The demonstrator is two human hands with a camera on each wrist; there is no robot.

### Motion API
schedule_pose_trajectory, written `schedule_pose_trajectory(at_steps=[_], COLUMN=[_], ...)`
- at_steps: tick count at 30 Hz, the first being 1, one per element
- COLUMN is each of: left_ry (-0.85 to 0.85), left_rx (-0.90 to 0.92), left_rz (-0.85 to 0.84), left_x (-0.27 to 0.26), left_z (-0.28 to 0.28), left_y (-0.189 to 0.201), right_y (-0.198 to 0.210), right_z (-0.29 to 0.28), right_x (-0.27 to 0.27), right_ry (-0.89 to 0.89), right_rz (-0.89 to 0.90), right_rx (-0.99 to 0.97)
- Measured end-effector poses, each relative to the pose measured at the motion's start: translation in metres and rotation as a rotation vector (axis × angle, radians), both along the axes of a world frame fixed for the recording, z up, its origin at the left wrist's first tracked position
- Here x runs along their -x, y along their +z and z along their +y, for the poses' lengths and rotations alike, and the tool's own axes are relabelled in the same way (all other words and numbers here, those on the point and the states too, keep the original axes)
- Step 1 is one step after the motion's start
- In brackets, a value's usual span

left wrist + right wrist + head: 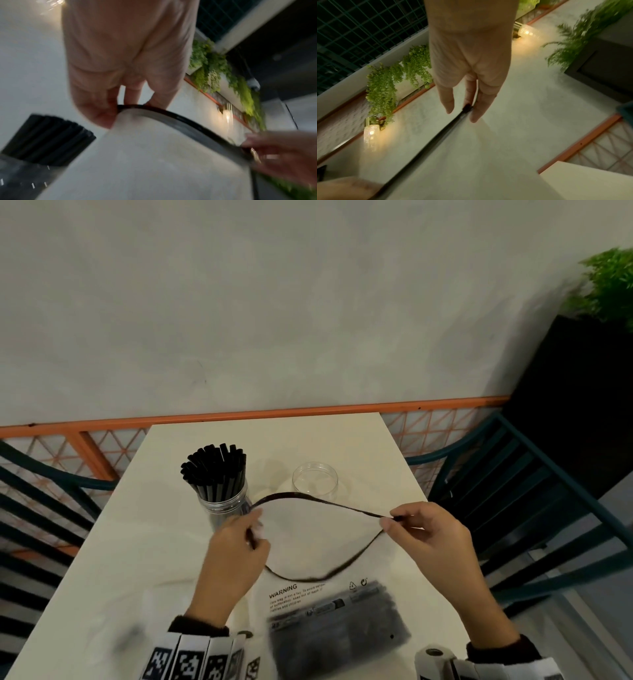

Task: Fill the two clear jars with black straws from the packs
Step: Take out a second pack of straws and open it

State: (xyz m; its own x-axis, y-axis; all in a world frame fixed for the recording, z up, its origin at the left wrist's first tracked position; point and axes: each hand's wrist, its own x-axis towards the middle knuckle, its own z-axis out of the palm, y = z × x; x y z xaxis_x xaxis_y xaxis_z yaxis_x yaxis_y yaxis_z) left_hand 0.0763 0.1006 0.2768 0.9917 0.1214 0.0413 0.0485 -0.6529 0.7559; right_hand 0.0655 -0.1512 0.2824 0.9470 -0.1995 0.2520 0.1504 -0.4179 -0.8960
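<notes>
Pack [337, 631]: nearest me, mouth held up.
Left hand [236, 546]: I pinch one rim side.
Right hand [423, 530]: pinches the other, spreading it for reaching straws.
Empty jar [315, 478]: beyond, waiting.
Filled jar [224, 505]: far-left, done.

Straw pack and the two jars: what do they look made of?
Straw pack: thin clear plastic film with a dark mouth band; it flexes open between the left hand and right hand, and bears printed warning text. Empty jar and filled jar: clear and glossy, table showing through; probably plastic, glass not excluded. Straws: matte black, material unclear.
</notes>
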Motion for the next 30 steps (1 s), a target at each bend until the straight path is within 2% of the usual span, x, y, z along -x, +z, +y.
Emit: schedule_pose_trajectory(at_steps=[3,5,7,9,11,12,13,15,17,18,21,23,25,26,28,30], left_ry=[-0.079,-0.11,-0.111,-0.117,-0.147,-0.149,-0.13,-0.051,0.047,0.081,0.155,0.173,0.154,0.134,0.102,0.073], left_rx=[0.433,0.674,0.999,1.337,1.469,1.439,1.334,0.943,0.564,0.441,0.24,0.166,0.267,0.411,0.705,0.867], left_rz=[0.06,0.116,0.182,0.252,0.302,0.3,0.272,0.169,0.064,0.02,-0.074,-0.051,0.025,0.074,0.182,0.255], left_x=[0.004,0.003,0.0,-0.002,-0.001,-0.001,-0.001,-0.001,-0.003,-0.004,-0.007,-0.007,-0.006,-0.005,-0.005,-0.005], left_z=[-0.008,-0.007,0.0,0.01,0.017,0.018,0.016,0.009,0.002,0.001,0.007,0.015,0.019,0.019,0.014,0.009], left_y=[0.003,0.002,0.001,0.001,-0.002,-0.005,-0.007,-0.01,-0.015,-0.018,-0.025,-0.029,-0.029,-0.027,-0.023,-0.021], right_y=[-0.006,-0.012,-0.019,-0.021,-0.017,-0.014,-0.01,-0.004,-0.002,-0.003,0.003,0.008,0.005,0.0,-0.011,-0.02], right_z=[0.011,0.012,0.009,0.004,0.001,0.0,-0.001,-0.003,-0.003,-0.001,0.004,0.007,0.009,0.01,0.011,0.01], right_x=[-0.009,-0.014,-0.017,-0.019,-0.02,-0.02,-0.021,-0.022,-0.021,-0.021,-0.018,-0.015,-0.013,-0.012,-0.014,-0.017], right_ry=[-0.125,-0.167,-0.179,-0.151,-0.074,-0.028,0.016,0.108,0.209,0.247,0.298,0.279,0.221,0.212,0.157,0.037], right_rz=[0.054,0.076,0.139,0.265,0.419,0.472,0.509,0.566,0.578,0.576,0.596,0.575,0.504,0.487,0.464,0.364], right_rx=[0.082,0.157,0.191,0.028,-0.346,-0.563,-0.778,-1.088,-1.262,-1.315,-1.358,-1.263,-0.989,-0.768,-0.201,0.174])
